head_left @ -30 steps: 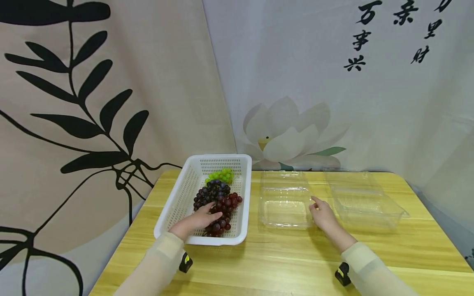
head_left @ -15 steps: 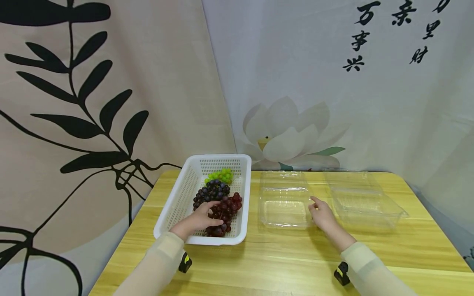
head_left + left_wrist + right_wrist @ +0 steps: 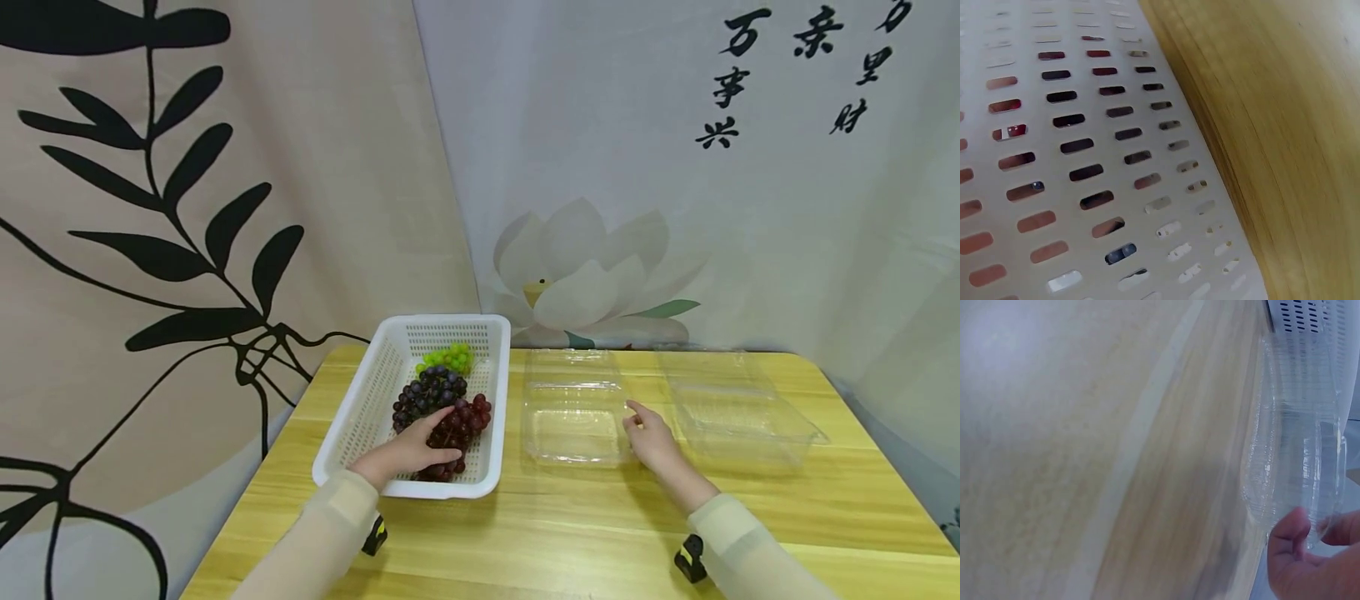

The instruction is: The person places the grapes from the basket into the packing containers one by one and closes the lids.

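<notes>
My left hand [image 3: 405, 450] reaches into the white basket [image 3: 337, 437], its thumb and forefinger spread over a bunch of dark red grapes [image 3: 467, 418]. The other fingers are hidden behind the hand and fruit. Just beyond lie a bunch of black grapes [image 3: 431, 387] and a green bunch [image 3: 450, 357]. In the left wrist view, slots in the basket's wall [image 3: 1100, 159] show bits of skin and dark fruit. My right hand [image 3: 651, 435] pinches the near right edge of an opened clear plastic box [image 3: 573, 433] between thumb and forefinger; the right wrist view shows this box [image 3: 1297, 450] too.
Another clear plastic box [image 3: 750, 417] with its lid raised stands to the right of my right hand. Everything rests on a wooden table [image 3: 540, 542]. A printed cloth backdrop [image 3: 360, 167] hangs right behind the table's far edge.
My left hand has shifted slightly right over the red grapes, and its thumb and forefinger have spread apart. The red bunch has moved a little within the basket. My right hand stays at the box.
</notes>
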A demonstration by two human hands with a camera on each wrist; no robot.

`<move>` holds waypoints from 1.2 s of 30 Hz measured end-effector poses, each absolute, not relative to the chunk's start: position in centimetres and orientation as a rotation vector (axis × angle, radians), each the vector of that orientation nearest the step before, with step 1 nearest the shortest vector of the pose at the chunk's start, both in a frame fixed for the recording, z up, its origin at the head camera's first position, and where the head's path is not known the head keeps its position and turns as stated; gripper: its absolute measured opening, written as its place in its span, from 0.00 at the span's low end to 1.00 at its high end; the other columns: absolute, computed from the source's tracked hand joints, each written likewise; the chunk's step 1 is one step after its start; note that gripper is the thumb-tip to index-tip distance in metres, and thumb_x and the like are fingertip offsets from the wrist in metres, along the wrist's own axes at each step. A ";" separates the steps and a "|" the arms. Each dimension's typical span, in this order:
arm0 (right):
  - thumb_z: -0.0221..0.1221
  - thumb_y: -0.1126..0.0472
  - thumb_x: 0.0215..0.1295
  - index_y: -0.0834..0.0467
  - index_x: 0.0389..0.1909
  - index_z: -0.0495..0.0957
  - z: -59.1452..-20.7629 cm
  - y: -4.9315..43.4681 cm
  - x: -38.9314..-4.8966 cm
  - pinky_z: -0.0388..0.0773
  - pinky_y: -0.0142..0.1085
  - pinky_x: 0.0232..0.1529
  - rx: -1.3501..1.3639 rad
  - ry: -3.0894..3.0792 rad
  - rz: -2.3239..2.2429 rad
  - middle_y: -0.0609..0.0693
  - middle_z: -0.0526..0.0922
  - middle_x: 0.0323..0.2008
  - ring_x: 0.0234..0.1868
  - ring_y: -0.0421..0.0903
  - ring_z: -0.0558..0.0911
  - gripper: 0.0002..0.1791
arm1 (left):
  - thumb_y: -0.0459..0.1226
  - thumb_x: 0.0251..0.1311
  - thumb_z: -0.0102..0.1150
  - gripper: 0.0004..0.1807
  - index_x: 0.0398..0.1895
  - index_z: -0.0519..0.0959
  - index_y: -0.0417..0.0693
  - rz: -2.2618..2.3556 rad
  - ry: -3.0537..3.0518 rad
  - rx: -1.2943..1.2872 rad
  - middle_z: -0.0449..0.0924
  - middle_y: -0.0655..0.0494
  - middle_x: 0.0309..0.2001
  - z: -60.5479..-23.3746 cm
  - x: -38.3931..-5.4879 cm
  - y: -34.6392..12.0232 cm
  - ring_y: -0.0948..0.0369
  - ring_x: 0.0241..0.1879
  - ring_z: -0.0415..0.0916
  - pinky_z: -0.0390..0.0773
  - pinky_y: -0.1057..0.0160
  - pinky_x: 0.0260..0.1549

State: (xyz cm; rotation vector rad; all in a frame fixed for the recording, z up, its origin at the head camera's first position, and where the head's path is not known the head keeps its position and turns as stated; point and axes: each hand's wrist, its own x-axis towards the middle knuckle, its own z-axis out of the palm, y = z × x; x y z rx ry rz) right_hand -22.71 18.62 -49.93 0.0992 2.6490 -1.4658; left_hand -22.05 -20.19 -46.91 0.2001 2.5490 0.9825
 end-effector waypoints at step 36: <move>0.46 0.67 0.70 0.70 0.67 0.58 -50.0 18.6 -22.1 0.77 0.30 0.21 0.250 2.542 -1.697 0.58 0.66 0.43 0.19 0.38 0.70 0.26 | 0.36 0.63 0.58 0.24 0.62 0.73 0.60 0.914 2.859 0.368 0.70 0.47 0.63 -47.1 -22.5 -20.1 0.52 0.52 0.75 0.76 0.55 0.48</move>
